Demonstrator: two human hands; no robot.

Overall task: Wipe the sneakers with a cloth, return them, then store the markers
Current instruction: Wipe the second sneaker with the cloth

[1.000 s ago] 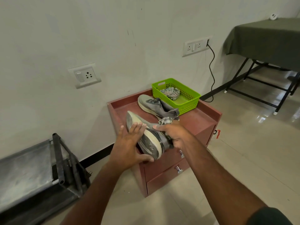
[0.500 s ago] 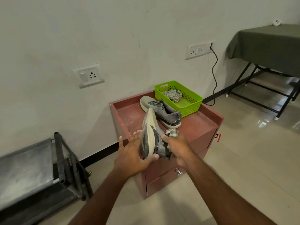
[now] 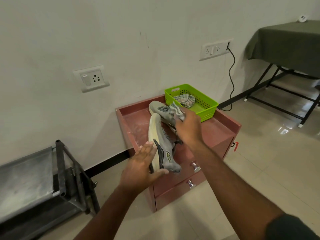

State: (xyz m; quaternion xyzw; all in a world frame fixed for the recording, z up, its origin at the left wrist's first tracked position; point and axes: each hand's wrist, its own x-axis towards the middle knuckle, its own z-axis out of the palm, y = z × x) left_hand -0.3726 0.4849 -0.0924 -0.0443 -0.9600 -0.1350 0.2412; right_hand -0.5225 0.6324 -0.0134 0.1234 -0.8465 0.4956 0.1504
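My left hand [image 3: 142,166] holds a grey sneaker [image 3: 160,144] by its heel end, tilted on its side with the pale sole facing left, above the front of the red-brown cabinet [image 3: 223,134]. My right hand [image 3: 187,128] grips a checked cloth [image 3: 176,110] over the sneaker's upper near the toe. A second grey sneaker [image 3: 158,109] lies on the cabinet top behind it, partly hidden by the hand. No markers are visible.
A green basket [image 3: 206,104] with another cloth [image 3: 185,100] stands at the cabinet's back right. A metal rack [image 3: 62,172] stands on the floor to the left. A table with a dark green cover [image 3: 285,40] is at the far right. A cable [image 3: 231,75] hangs from a wall socket.
The held sneaker has turned from sole-facing-me to lying on its side. My right hand with the cloth moved up along the upper toward the toe.
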